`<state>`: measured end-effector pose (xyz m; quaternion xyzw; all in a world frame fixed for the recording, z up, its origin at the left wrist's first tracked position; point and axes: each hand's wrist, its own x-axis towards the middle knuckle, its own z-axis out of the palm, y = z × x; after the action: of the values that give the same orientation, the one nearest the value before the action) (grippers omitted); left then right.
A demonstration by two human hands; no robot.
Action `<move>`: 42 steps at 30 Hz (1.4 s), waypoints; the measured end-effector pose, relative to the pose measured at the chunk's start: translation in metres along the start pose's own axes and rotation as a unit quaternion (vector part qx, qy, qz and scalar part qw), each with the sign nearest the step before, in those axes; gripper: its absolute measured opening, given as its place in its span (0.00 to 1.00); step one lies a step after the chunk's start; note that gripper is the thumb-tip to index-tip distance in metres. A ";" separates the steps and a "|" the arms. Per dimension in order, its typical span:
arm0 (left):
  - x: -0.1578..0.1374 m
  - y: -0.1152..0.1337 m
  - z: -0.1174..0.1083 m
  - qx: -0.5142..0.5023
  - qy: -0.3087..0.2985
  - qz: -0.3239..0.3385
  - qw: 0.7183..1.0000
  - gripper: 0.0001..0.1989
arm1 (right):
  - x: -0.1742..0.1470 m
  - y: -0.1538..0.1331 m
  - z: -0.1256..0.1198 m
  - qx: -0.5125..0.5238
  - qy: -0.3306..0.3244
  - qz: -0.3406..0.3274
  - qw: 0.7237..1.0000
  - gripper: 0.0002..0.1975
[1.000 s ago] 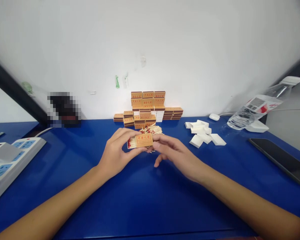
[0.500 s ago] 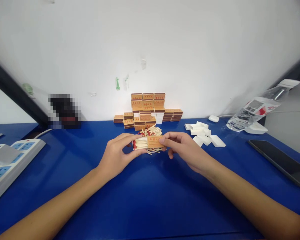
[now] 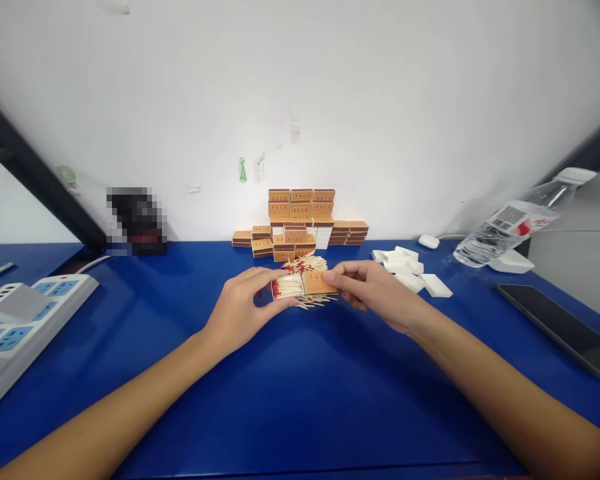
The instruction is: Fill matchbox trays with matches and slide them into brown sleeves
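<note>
A white matchbox tray filled with red-tipped matches is gripped at its long sides by my left hand, thumb in front and fingers behind. Against the tray's right end is the orange matchbox sleeve, pinched at its right side by my right hand. Whether the tray's end is inside the sleeve, I cannot tell. A pile of loose matches lies on the blue table just behind and beneath the box. Several closed matchboxes are stacked against the wall behind the pile.
Several white empty trays lie to the right. Beyond them are a small white case, a tilted water bottle and a black phone. On the left sit a power strip and a pixelated dark object.
The sleeve has shifted slightly right relative to the tray, exposing more of the tray's right end. Both hands keep their grips. The whole view has moved a little.
</note>
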<state>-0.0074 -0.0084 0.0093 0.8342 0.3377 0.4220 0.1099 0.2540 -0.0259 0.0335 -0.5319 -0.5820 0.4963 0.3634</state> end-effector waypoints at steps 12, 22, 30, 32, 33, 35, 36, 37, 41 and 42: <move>-0.002 -0.009 -0.001 -0.004 -0.030 0.009 0.999 0.19 | 0.113 -0.018 -0.099 -0.157 0.189 0.025 0.969 0.18; -0.003 -0.011 -0.001 0.014 -0.019 0.026 0.999 0.20 | 0.103 -0.014 -0.106 -0.236 0.188 0.001 0.953 0.11; -0.003 -0.011 0.000 0.022 -0.017 0.033 0.999 0.20 | 0.108 0.009 -0.102 -0.271 0.183 -0.040 0.944 0.08; -0.003 -0.010 -0.001 0.022 -0.017 0.036 0.999 0.20 | 0.109 0.014 -0.098 -0.255 0.180 -0.053 0.948 0.08; -0.003 -0.010 -0.001 0.023 -0.015 0.037 0.999 0.20 | 0.107 0.015 -0.097 -0.244 0.173 -0.059 0.952 0.07; -0.003 -0.009 -0.001 0.024 -0.011 0.040 0.999 0.20 | 0.101 0.017 -0.098 -0.222 0.158 -0.067 0.960 0.07; -0.003 -0.009 -0.002 0.024 -0.010 0.041 0.999 0.20 | 0.098 0.018 -0.100 -0.214 0.157 -0.067 0.962 0.07; -0.003 -0.009 -0.002 0.023 -0.009 0.042 0.999 0.20 | 0.094 0.019 -0.103 -0.209 0.161 -0.064 0.962 0.07; -0.003 -0.007 -0.003 0.024 -0.008 0.046 0.999 0.20 | 0.089 0.023 -0.112 -0.217 0.189 -0.040 0.957 0.07; -0.003 -0.007 -0.004 0.023 -0.008 0.048 0.999 0.20 | 0.090 0.025 -0.113 -0.220 0.188 -0.035 0.956 0.08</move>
<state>-0.0146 -0.0051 0.0065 0.8549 0.3062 0.4124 0.0726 0.3526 0.0825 0.0273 -0.6618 -0.6163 0.2337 0.3572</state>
